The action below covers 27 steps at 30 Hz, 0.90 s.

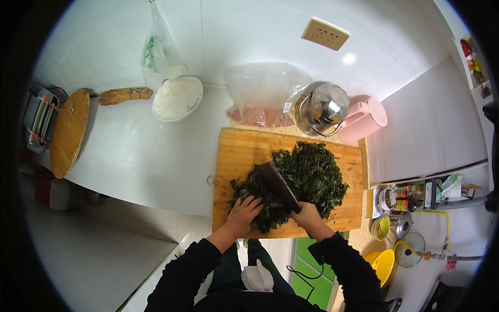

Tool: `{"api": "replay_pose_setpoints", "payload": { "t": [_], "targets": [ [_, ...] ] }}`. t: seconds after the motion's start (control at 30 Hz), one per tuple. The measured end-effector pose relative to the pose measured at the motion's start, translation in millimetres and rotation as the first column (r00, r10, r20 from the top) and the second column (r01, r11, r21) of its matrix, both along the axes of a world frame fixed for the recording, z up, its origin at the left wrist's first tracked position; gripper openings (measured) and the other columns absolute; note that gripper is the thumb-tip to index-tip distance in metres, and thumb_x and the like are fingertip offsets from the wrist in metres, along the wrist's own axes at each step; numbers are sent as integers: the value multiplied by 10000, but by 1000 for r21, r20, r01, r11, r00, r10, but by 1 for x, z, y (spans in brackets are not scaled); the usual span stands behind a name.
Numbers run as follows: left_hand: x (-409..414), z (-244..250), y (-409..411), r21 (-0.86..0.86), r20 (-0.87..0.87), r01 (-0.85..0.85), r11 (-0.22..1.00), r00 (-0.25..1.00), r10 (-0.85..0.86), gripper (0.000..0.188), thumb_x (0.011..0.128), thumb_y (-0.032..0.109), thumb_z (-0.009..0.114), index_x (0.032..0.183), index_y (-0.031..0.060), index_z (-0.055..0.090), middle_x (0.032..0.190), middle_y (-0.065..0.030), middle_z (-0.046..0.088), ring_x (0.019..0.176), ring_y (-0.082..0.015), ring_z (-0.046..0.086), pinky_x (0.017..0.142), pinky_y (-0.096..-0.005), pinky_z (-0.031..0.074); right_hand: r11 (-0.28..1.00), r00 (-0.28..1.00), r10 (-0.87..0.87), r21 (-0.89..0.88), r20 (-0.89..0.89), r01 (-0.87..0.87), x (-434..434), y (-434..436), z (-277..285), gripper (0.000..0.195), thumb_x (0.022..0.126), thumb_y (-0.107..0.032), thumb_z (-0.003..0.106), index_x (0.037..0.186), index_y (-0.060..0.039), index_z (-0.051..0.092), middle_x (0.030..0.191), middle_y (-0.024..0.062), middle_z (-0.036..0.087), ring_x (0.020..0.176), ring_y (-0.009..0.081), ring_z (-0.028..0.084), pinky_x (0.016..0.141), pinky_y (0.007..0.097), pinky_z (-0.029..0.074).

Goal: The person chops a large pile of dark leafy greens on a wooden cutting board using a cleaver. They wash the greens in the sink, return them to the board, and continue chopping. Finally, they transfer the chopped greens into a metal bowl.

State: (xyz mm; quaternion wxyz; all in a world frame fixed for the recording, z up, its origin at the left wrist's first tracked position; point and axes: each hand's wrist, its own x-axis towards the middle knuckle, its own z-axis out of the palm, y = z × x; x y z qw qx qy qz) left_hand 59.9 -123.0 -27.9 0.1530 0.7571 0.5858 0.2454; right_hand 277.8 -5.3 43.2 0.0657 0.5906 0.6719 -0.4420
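Observation:
My right hand (309, 218) grips the handle of a dark-bladed cleaver (276, 183). The blade slants up and left across chopped dark leafy greens (317, 175), with a larger heap to its right and a smaller one to its left. My left hand (245, 215) rests on the greens at the lower left, fingers spread and apart from the blade. Under everything lies a thick wooden cutting board (234, 144). Whether the cleaver's edge touches the board is hidden by the leaves.
Behind the board stand a clear plastic bag of pinkish pieces (261, 117), a steel pot with a handle (325, 109) and a pink kettle (362, 119). A bowl of white powder (177, 98) is at the left, near a straw brush (124, 96). A yellow basin (380, 265) sits at right.

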Motion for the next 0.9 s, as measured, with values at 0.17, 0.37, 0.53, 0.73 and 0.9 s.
{"api": "replay_pose_setpoints", "payload": {
  "t": [0.17, 0.37, 0.53, 0.73, 0.9],
  "targets": [
    [2, -7, 7, -24, 31, 28, 999, 999, -27, 526, 638, 102, 653, 1151, 28, 560, 1306, -167, 502, 1194, -356, 453, 916, -431, 427, 976, 997, 73, 206, -23, -67, 10, -17, 38, 231, 766, -182, 636, 926, -21, 678, 720, 223, 642, 713, 394, 645, 651, 432, 531],
    [5, -10, 14, 25, 53, 27, 999, 998, -28, 449, 666, -7, 599, 1111, 46, 577, 1242, -137, 539, 1116, -326, 488, 881, -390, 463, 954, 939, 233, 126, 254, -271, -5, -11, 44, 210, 769, -176, 610, 909, -37, 680, 767, 210, 660, 759, 387, 648, 700, 451, 534],
    [2, -15, 12, 11, 81, 14, 1000, 997, -14, 479, 601, 19, 649, 1075, 27, 582, 1206, -159, 552, 1087, -360, 499, 914, -402, 468, 962, 938, 256, -158, 232, -223, -23, 16, 38, 221, 773, -104, 600, 941, 22, 670, 667, 172, 660, 558, 274, 673, 550, 359, 557],
    [6, -22, 9, -2, 135, -6, 1000, 991, 6, 467, 599, 41, 666, 1059, 29, 588, 1199, -148, 557, 1088, -360, 509, 894, -404, 484, 938, 956, 246, 208, 160, -277, -16, -8, -37, 299, 729, -168, 654, 987, -22, 694, 836, 222, 682, 781, 372, 676, 717, 433, 554],
    [7, -17, 8, 14, 131, -31, 999, 991, 29, 413, 695, 2, 582, 1106, 46, 591, 1208, -117, 559, 1112, -334, 514, 876, -378, 499, 982, 985, 120, 128, 120, -136, -4, -15, -52, 347, 735, -211, 666, 1034, -35, 685, 847, 228, 672, 826, 389, 655, 739, 458, 534]
  ]
}}
